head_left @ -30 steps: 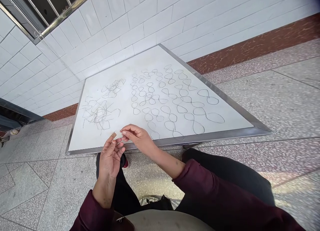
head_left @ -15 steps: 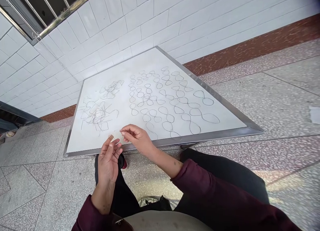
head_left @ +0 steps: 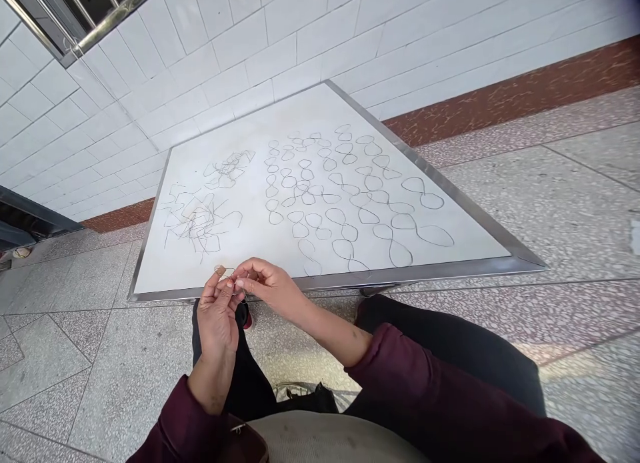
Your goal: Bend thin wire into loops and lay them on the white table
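My left hand [head_left: 216,313] and my right hand [head_left: 266,284] meet at the near edge of a low white board [head_left: 240,243] with a metal frame. Both pinch a small thin wire loop [head_left: 223,271] between their fingertips, held just above the board's front rim. On the board lie several rows of bent wire figure-eight loops [head_left: 350,196] to the right. A tangle of loose wires [head_left: 197,221] lies to the left, with a smaller tangle [head_left: 227,169] behind it.
The board stands against a white tiled wall [head_left: 300,36] on a speckled stone floor [head_left: 550,203]. A barred window frame [head_left: 75,16] is at the top left. My knees in dark trousers [head_left: 450,356] lie below the board's edge.
My left hand has closed up to my right hand and both now pinch the wire piece together; before, the left fingers were spread apart. The view has shifted slightly.
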